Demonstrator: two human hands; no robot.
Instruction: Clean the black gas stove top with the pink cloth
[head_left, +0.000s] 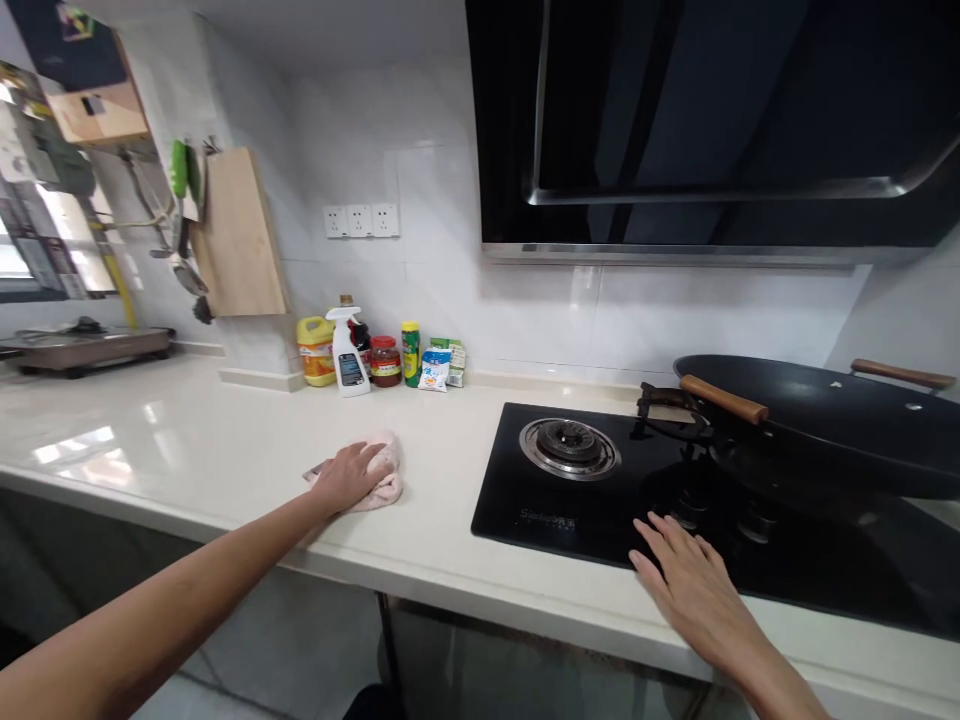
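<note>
While my bent left fingers [365, 468] hold rumpled cloth [389, 478] near the table's [442, 520] front edge, my empty right fingers [663, 541] spread at the glossy hob [604, 515].

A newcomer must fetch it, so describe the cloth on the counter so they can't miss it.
Find the black hob set in the pale counter, then look left along that counter. The pale pink cloth lies there under the left grip. Unlike the white spray bottle and red-lidded jar by the wall, it is crumpled fabric.

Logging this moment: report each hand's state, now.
Left hand: resting on crumpled pale pink cloth; grip unclear.
Right hand: open, at the flat glossy black cooktop.
</note>
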